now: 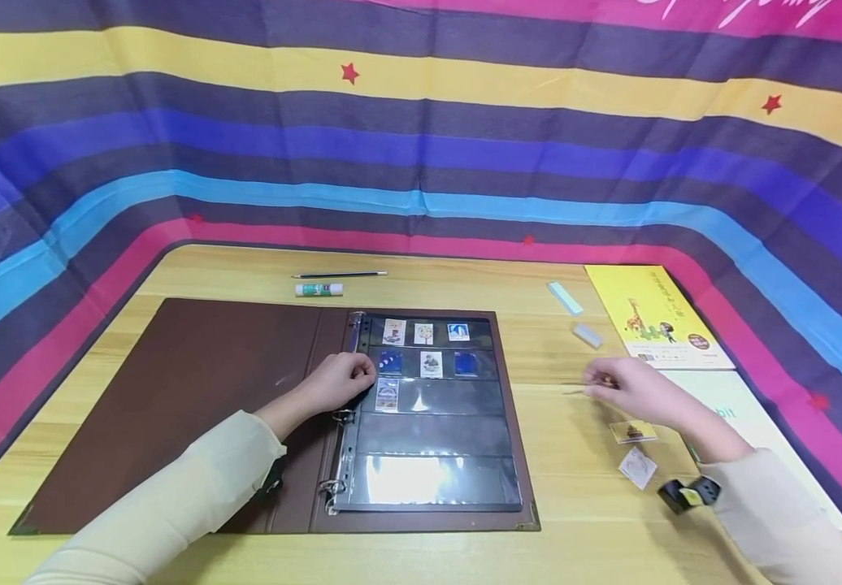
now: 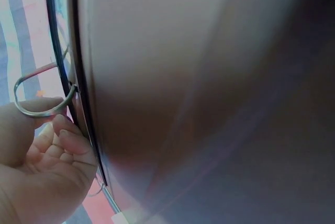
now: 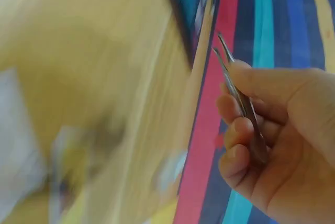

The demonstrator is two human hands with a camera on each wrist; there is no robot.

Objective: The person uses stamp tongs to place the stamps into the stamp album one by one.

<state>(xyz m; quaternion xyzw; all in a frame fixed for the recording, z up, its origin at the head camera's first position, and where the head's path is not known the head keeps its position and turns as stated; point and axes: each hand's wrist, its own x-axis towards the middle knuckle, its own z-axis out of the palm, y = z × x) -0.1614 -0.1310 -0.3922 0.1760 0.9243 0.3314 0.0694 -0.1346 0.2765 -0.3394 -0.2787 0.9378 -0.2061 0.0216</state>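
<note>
A stock page [image 1: 428, 435] with clear pocket strips lies in an open brown ring binder [image 1: 194, 390]. Several small stamps fill its top two rows, and one stamp [image 1: 387, 395] sits at the left of the third row. At the page's ring-side edge, my left hand [image 1: 333, 380] has its fingers curled beside a metal ring [image 2: 44, 113]; I cannot tell whether they pinch the page. My right hand [image 1: 629, 392] grips metal tweezers [image 3: 243, 101], their tips apart with nothing between them. Below that hand lie a yellow stamp [image 1: 634, 431] and a pale stamp [image 1: 637, 468] on the table.
A pencil [image 1: 340, 275] and a glue stick [image 1: 319, 289] lie behind the binder. Right of it are a pale green strip [image 1: 565, 298] and a small whitish block [image 1: 587, 335]. A yellow booklet [image 1: 655, 313] and a pale booklet [image 1: 765, 439] line the right side. A striped cloth [image 1: 421, 154] hangs behind.
</note>
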